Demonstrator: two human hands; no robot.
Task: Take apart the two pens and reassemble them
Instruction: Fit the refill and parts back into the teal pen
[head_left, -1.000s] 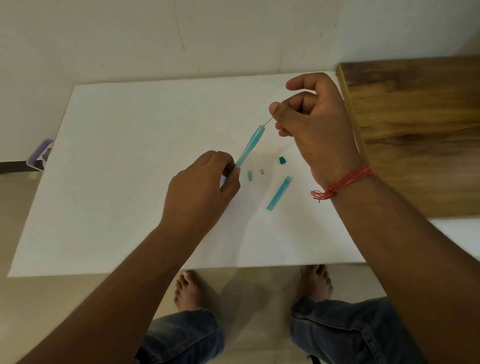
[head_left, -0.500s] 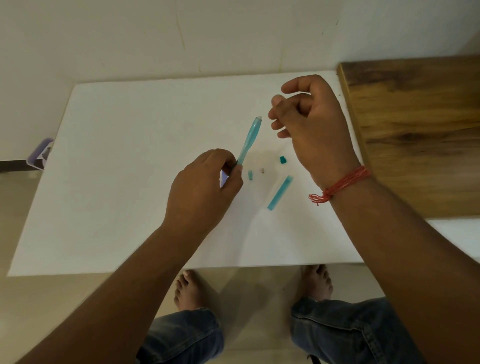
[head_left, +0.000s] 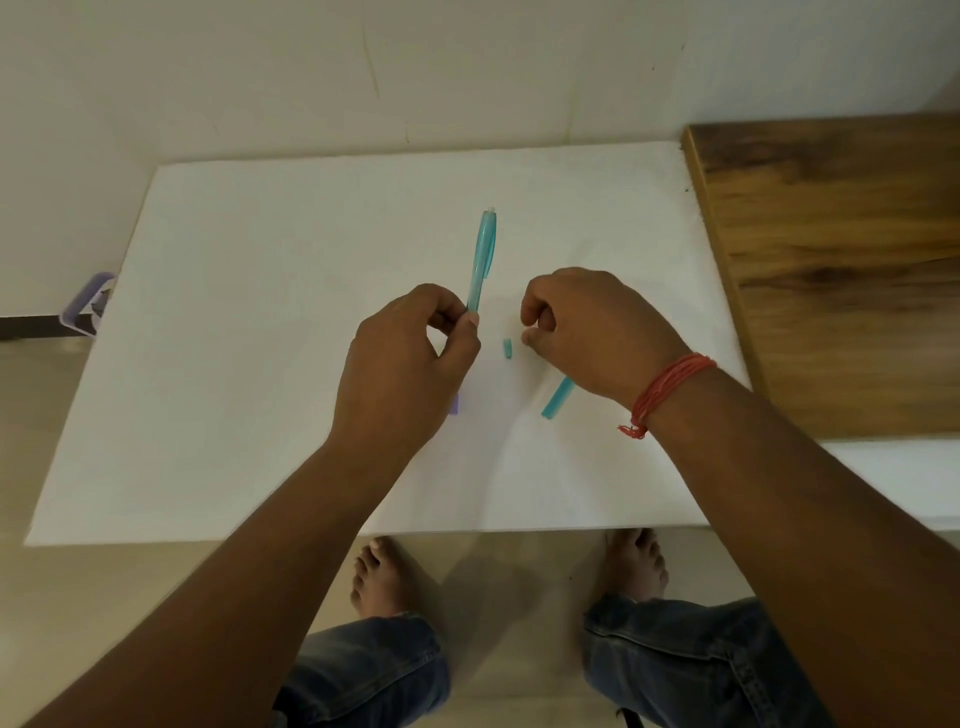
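Currently, left hand (head_left: 410, 364): pinches the lower end of the teal pen barrel (head_left: 483, 257), which points toward the desk's (head_left: 260, 312) far edge.
Right hand (head_left: 587, 327): fingers curled, fingertips down on the desk mid-surface; any hold cannot be told.
Loose parts: small teal piece (head_left: 507, 348) between the hands; teal tube (head_left: 556, 400) partly under the right wrist.

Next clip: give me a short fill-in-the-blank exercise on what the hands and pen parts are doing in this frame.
1. The left hand holds the blue pen barrel by its ____ end.
2. The small blue piece lies on the white table ____ the two hands.
3. The right hand wears a ____ thread band at the wrist.

Missing words: lower; between; red
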